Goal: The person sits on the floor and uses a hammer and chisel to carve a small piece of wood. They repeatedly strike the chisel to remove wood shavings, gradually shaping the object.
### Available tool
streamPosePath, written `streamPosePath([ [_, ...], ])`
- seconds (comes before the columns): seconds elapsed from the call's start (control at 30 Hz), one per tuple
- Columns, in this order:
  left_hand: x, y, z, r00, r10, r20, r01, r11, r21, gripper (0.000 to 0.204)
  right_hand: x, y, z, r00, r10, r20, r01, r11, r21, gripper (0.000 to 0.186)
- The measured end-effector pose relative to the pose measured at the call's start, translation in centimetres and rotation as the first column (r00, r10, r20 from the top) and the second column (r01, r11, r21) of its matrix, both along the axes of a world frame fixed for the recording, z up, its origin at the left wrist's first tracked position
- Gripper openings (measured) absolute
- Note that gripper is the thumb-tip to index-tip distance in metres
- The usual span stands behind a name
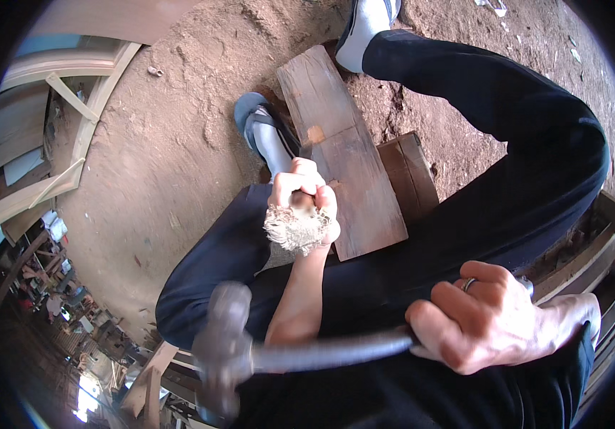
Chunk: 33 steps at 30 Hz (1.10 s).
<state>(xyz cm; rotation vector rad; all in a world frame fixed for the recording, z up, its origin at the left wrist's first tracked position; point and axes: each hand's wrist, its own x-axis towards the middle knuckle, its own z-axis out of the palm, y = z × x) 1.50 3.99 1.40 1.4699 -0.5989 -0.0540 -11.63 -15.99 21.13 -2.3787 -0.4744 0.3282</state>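
Head view. Centre: left hand (306,180), fingers wrapped round pale-frayed, chisel-like tool (296,229), at left edge of flat brown wooden plank (350,159). Lower right: right hand (475,314), fingers closed on grey metal hammer (336,353). Step, apparently: chiselling; next move calls for true aim.

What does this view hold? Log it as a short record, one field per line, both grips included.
Left grip: closed around a tool with a frayed pale end, kind unclear
Right grip: closed on a hammer, ring on one finger
Hammer: blurred, head toward the person's left
Board: brown, with a pale patch, lying between the legs
Block: brown, at the board's right side
Footwear: sandals over pale socks
Ground: brown, dusty-looking
Left side: pale wooden frame
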Motion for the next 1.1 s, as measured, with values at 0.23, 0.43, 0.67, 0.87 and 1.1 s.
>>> streamPosePath([
  [0.23, -0.2, 0.4, 0.1, 0.999, 0.034, -0.017, -0.033, 0.999, 0.025, 0.019, 0.2, 0.3, -0.3, 1.0, -0.017, 0.008, 0.017, 0.999, -0.034, 0.03],
  [0.43, -0.9, -0.2, 0.1, 0.989, -0.036, 0.14, 0.009, 0.983, 0.185, 0.022, 0.5, 0.4, -2.8, 0.986, -0.144, -0.085, 0.139, 0.989, -0.059, 0.031],
  [0.67, -0.9, 0.0, -0.1, 1.0, 0.013, 0.028, -0.013, 0.999, 0.029, 0.022, -0.2, 0.1, -0.6, 0.998, -0.052, 0.028, 0.051, 0.998, 0.033, 0.027],
  [0.87, -0.4, -0.3, 0.3, 0.998, 0.06, 0.018, -0.06, 0.998, -0.008, 0.02, -1.3, -0.7, -1.3, 0.996, -0.08, 0.05, 0.08, 0.997, 0.017, 0.028],
  [1.1, -0.6, 1.1, 0.4, 1.0, 0.025, -0.008, -0.024, 0.995, 0.093, 0.029, -1.0, -0.8, -2.3, 0.994, -0.084, 0.074, 0.079, 0.995, 0.068, 0.028],
])
